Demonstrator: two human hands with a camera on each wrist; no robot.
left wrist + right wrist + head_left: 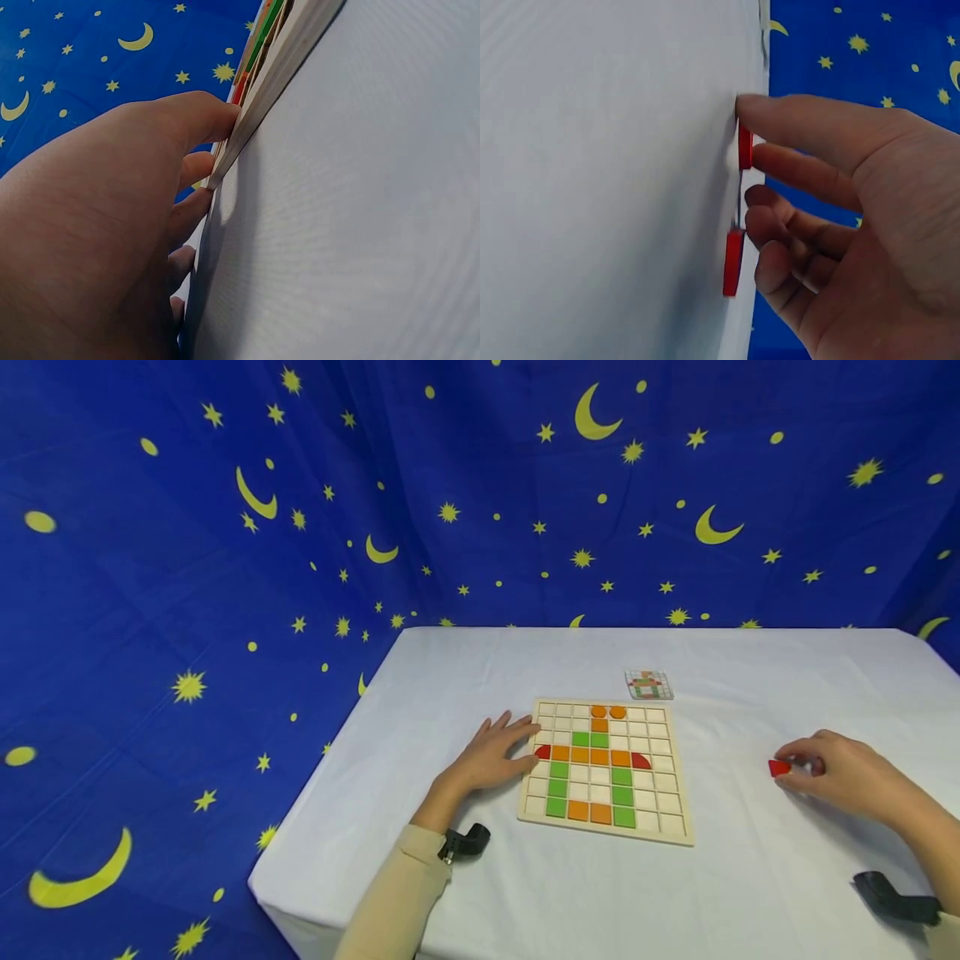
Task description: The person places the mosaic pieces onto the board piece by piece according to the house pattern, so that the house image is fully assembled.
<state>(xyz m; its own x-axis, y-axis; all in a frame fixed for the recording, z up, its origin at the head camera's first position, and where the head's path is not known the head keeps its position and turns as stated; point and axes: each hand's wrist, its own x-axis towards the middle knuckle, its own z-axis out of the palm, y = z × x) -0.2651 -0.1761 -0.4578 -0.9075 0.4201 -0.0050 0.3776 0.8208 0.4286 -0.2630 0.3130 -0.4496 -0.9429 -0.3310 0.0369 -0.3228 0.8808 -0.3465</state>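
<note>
A square wooden grid board (pixel 655 817) lies on the table, with green, orange and red flat pieces set in several of its cells. My left hand (pixel 495 754) rests at the board's left edge, fingers loosely spread; its thumb touches the rim (pixel 259 112) in the left wrist view. To the right of the board, my right hand (pixel 843 774) pinches a red piece (pixel 778 767) between thumb and forefinger, low over the cloth. A second red piece (pixel 733 262) shows beside the curled other fingers in the right wrist view.
Behind the board lies a small pattern card (pixel 648 685) with a coloured grid figure. White cloth (pixel 480 668) covers the table. A blue curtain (pixel 510 468) with yellow moons and stars hangs behind it and at the left.
</note>
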